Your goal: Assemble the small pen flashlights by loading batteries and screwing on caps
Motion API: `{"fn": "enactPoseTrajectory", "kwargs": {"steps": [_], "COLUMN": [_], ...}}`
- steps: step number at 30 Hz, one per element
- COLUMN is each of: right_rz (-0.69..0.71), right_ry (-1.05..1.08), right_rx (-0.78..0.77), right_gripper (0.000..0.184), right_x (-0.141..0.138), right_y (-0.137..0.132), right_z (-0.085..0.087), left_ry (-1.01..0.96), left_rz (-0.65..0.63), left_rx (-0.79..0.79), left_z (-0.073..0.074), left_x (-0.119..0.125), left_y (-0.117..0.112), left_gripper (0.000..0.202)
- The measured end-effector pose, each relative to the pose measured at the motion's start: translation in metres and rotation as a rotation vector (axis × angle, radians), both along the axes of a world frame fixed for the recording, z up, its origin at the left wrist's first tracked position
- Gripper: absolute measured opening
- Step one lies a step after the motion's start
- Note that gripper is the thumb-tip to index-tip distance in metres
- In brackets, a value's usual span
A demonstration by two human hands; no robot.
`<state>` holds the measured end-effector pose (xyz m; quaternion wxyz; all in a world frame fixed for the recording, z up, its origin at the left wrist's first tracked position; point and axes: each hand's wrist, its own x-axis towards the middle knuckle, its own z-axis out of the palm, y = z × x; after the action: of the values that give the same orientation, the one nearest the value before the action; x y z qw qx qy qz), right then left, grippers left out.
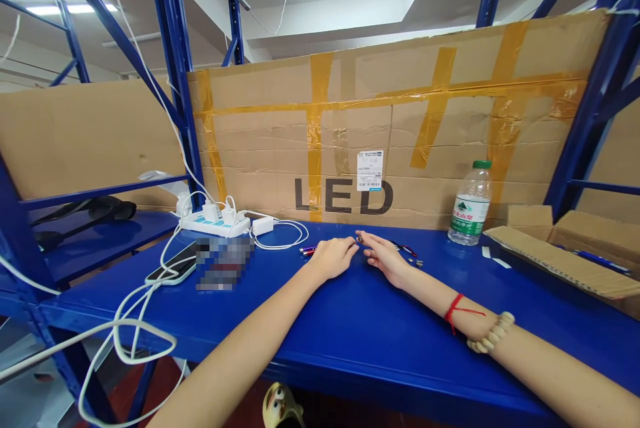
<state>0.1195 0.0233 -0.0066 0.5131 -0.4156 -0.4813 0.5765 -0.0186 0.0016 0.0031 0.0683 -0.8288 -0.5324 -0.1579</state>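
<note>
Low over the blue shelf top, my left hand (336, 258) has its fingers curled together; what they hold, if anything, is hidden. A red and blue pen-like item (308, 251) lies just left of it. Facing it, my right hand (384, 259) has thumb and fingertips drawn together around something tiny that I cannot make out. The fingertips of both hands almost meet. Behind the right wrist lie a thin dark item with a red part (406, 249) and several small metal bits (416, 262).
A water bottle (469, 208) and an open cardboard box (565, 258) with blue pens (603, 261) stand to the right. At left are a power strip (213, 223), a phone (173, 263) and looped white cables (135, 328). A large cardboard sheet (270, 148) closes off the back.
</note>
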Motion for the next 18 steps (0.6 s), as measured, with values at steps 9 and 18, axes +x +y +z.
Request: {"fn": "enactPoseTrajectory", "kwargs": {"steps": [9,18], "right_rz": [0.005,0.004], "right_ry": [-0.030,-0.031], "right_rx": [0.038,0.057], "right_gripper": [0.019,0.023], "right_x": [0.0003,0.0004], "right_y": [0.0022,0.0032], "right_z": [-0.0047,-0.0058], "left_ry": [-0.017,-0.039], "left_rz": [0.046,0.065], "left_rx": [0.049,0.020], "left_z": [-0.0001,0.0012], "left_x": [-0.0009,-0.0023], "left_y": [0.0004,0.0022], "left_gripper": [0.036,0.035]}}
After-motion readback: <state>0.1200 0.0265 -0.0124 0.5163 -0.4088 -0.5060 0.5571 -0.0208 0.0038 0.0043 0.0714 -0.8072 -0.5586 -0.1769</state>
